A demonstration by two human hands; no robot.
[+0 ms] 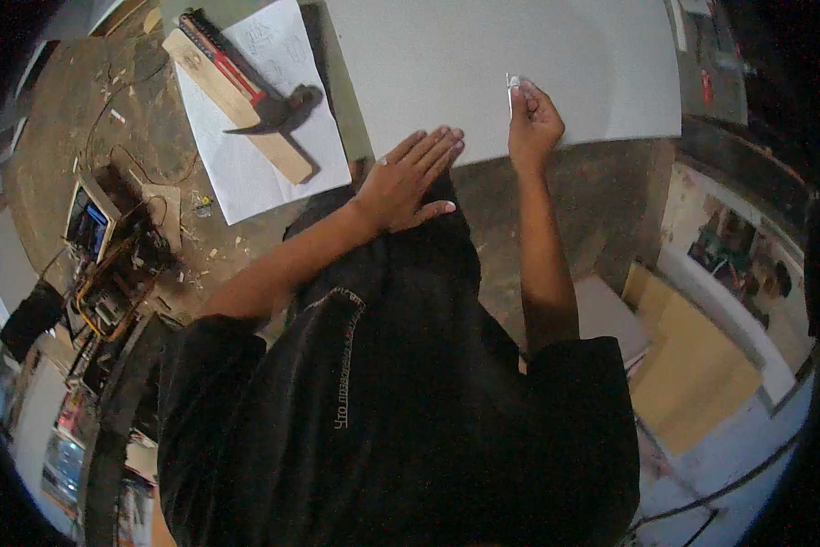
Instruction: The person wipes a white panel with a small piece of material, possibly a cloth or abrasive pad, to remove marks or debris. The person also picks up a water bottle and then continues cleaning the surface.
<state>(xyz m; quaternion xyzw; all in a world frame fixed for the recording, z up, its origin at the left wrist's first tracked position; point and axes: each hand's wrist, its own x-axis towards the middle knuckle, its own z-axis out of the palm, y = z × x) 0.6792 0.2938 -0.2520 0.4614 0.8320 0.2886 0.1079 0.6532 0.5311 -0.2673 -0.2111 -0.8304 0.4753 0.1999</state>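
Observation:
My right hand [535, 123] is pinched on a small whitish piece [512, 82] with a thin, straight edge, above a large pale board [428, 64]. What exactly the piece is, I cannot make out. Stretched out flat, my left hand [401, 187] has its fingertips at the near edge of that board and grips nothing. To its upper left lies a hammer [271, 111] with a red and black handle. It rests across a light wooden strip [209, 75], which lies on white paper sheets [291, 55] with faint pencil-like marks.
Small scraps litter the brown worktop [109, 100] on the left. Beside it stands a boxy device [95, 219] with a blue display, among cables. A tan panel [692, 365] leans at the lower right, next to a pale, flat-topped object [610, 319].

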